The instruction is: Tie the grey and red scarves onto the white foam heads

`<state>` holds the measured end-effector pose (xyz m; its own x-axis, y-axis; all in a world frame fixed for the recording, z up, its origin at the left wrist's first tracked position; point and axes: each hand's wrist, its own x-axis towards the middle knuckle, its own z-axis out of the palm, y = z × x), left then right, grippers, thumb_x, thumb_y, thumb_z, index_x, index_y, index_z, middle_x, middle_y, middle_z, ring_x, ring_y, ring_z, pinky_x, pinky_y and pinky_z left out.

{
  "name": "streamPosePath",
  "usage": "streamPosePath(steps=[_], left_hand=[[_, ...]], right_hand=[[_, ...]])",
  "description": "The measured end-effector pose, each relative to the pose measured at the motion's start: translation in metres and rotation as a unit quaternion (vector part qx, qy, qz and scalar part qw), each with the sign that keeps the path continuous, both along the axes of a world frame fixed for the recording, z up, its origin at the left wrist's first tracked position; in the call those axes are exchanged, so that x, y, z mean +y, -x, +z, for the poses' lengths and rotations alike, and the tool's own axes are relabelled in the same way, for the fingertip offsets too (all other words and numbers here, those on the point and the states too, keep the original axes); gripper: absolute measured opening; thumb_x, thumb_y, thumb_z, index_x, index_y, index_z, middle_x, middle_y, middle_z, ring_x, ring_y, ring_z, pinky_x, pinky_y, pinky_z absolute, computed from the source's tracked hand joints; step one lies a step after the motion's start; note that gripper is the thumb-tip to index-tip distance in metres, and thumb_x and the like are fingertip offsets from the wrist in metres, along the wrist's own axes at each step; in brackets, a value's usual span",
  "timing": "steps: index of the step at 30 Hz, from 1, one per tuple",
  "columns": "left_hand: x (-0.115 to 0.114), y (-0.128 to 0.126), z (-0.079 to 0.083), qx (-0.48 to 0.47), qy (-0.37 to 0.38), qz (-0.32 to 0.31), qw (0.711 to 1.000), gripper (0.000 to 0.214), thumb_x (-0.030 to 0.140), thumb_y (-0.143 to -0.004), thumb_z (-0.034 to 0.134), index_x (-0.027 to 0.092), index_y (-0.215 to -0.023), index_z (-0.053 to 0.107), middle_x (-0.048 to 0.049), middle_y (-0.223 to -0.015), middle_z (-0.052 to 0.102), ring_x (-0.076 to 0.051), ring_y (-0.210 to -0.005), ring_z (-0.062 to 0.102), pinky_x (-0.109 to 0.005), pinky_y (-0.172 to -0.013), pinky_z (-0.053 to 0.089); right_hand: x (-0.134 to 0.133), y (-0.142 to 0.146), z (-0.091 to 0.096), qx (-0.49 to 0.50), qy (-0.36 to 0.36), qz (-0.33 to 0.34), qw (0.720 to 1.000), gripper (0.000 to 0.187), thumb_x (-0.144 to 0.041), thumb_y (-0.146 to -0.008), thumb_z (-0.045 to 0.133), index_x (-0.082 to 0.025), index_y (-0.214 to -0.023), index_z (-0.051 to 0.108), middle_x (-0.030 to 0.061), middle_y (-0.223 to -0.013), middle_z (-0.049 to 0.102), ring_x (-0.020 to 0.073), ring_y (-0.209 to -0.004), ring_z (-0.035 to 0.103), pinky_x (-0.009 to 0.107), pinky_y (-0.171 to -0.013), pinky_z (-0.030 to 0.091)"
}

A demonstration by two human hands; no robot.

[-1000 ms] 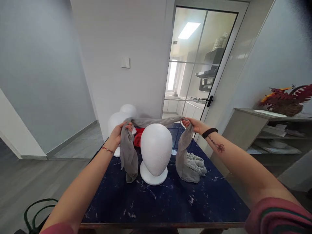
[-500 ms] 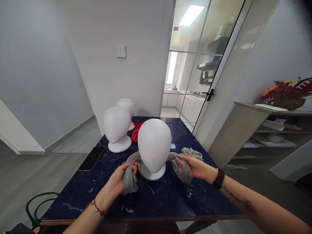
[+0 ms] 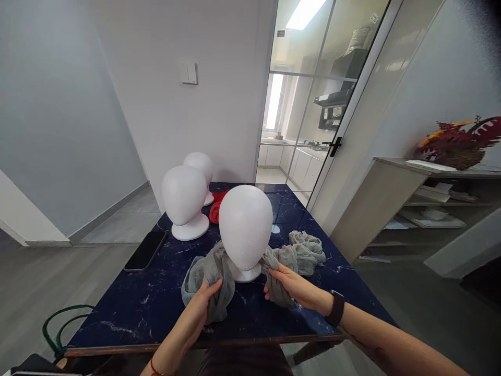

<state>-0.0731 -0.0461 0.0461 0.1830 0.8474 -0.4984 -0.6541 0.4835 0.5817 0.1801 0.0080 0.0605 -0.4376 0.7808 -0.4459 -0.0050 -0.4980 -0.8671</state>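
While both arms reach in over the near edge of the dark marbled table [image 3: 270, 321], the left hand [image 3: 204, 298] has its fingers closed on the left end of the grey scarf [image 3: 200, 271]; the right hand [image 3: 288, 282] clutches the right end in a curled grip. The cloth passes round the neck of the nearest foam head [image 3: 245, 224], apparently behind it, and both ends lie in front of its round base; a loose bunch of the same scarf sits just right of the head.

The head looks light and its base small, so a hard or uneven tug toward the person could probably tip it or drag it to the table edge; a one-sided pull might also slip the cloth free.

Farther left lies a phone [image 3: 145, 250]. Beyond it stands a second foam head [image 3: 183, 196]; a red cloth [image 3: 215, 211] and a third foam head [image 3: 200, 164] are behind; a glass door [image 3: 313, 104] closes the view.
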Motion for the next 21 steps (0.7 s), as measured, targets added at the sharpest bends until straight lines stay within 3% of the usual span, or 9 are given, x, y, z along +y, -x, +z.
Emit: streamPosePath(steps=[2,5,7,9,11,16,21], left_hand=[[-0.002,-0.003,0.011,0.021,0.015,-0.039,0.999,0.041,0.020,-0.081,0.062,0.015,-0.120,0.053,-0.0119,-0.095,0.072,-0.026,-0.084,0.070,-0.031,-0.070,0.055],[-0.004,-0.005,0.031,-0.086,0.046,-0.099,0.990,0.040,0.021,-0.086,0.052,0.000,-0.121,0.050,-0.0159,-0.090,0.072,-0.023,-0.079,0.070,-0.034,-0.077,0.054],[-0.007,-0.008,0.041,-0.145,0.051,-0.054,0.987,0.042,0.020,-0.089,0.045,-0.003,-0.125,0.048,-0.0167,-0.094,0.072,-0.020,-0.081,0.070,-0.031,-0.082,0.053],[-0.012,-0.014,0.045,-0.156,0.047,0.016,0.987,0.044,0.021,-0.090,0.043,-0.002,-0.127,0.047,-0.0170,-0.099,0.071,-0.020,-0.084,0.070,-0.031,-0.084,0.053],[-0.018,-0.023,0.039,-0.157,0.056,0.030,0.986,0.043,0.018,-0.087,0.046,-0.003,-0.124,0.050,-0.0185,-0.099,0.071,-0.022,-0.088,0.069,-0.033,-0.087,0.052],[-0.028,-0.045,0.009,-0.117,0.028,-0.032,0.992,0.033,0.010,-0.079,0.057,0.000,-0.111,0.062,-0.0176,-0.100,0.071,-0.028,-0.103,0.064,-0.035,-0.094,0.047],[-0.028,-0.066,-0.009,0.035,-0.069,-0.056,0.995,0.052,0.012,-0.069,0.073,0.013,-0.119,0.060,-0.0122,-0.114,0.068,-0.029,-0.114,0.058,-0.036,-0.098,0.042]], right_hand=[[-0.001,0.005,0.003,0.020,0.064,-0.009,0.998,0.022,-0.033,-0.091,0.044,-0.018,-0.107,0.048,0.0007,-0.066,0.066,0.0169,-0.058,0.067,0.029,-0.055,0.054],[0.004,0.009,0.010,0.099,0.191,-0.037,0.976,0.024,-0.028,-0.094,0.038,-0.011,-0.101,0.054,0.0036,-0.065,0.067,0.0139,-0.056,0.066,0.025,-0.059,0.055],[0.009,0.010,0.016,0.159,0.229,-0.059,0.959,0.026,-0.026,-0.095,0.037,-0.009,-0.097,0.057,0.0049,-0.067,0.068,0.0122,-0.058,0.067,0.022,-0.062,0.055],[0.010,0.010,0.019,0.204,0.214,-0.081,0.952,0.023,-0.024,-0.094,0.042,-0.009,-0.099,0.058,0.0049,-0.071,0.069,0.0127,-0.065,0.069,0.023,-0.069,0.055],[0.005,0.011,0.019,0.211,0.202,-0.086,0.952,0.019,-0.021,-0.091,0.048,-0.008,-0.100,0.059,0.0061,-0.077,0.071,0.0138,-0.071,0.070,0.024,-0.074,0.055],[-0.014,0.022,0.012,0.216,0.244,-0.038,0.945,0.017,-0.014,-0.086,0.048,-0.003,-0.090,0.061,0.0122,-0.077,0.070,0.0172,-0.077,0.070,0.026,-0.080,0.053],[-0.017,0.040,0.007,0.199,0.193,-0.115,0.954,0.014,-0.008,-0.082,0.050,-0.006,-0.085,0.063,0.0089,-0.074,0.070,0.0154,-0.076,0.069,0.025,-0.081,0.052]])
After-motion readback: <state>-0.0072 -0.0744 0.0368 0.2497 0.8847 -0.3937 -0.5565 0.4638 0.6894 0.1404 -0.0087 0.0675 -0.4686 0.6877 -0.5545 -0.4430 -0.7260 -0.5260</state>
